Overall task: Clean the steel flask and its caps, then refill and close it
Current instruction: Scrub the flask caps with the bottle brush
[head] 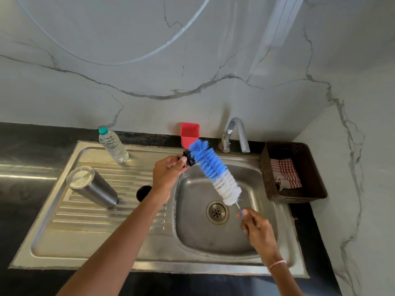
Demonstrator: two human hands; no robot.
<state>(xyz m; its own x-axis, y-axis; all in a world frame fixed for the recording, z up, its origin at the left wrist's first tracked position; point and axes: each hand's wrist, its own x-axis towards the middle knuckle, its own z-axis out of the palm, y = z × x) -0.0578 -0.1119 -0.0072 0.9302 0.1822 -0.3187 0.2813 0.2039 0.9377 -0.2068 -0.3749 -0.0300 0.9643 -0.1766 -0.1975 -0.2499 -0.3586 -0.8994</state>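
The steel flask (93, 186) stands upside down on the sink's ribbed drainboard (85, 216), at the left. A black round cap (143, 192) lies on the drainboard to its right, partly hidden by my left forearm. My left hand (167, 171) grips a small black cap (189, 160) above the basin's back left corner. My right hand (257, 228) pinches the thin handle of a blue-and-white bottle brush (214, 169). The brush's blue tip touches the black cap.
A clear plastic water bottle (112, 145) with a teal lid stands at the back of the drainboard. A red holder (189, 133) hangs on the wall beside the chrome tap (236, 135). A dark basket (294, 171) holding a checked cloth sits right of the basin (198, 227).
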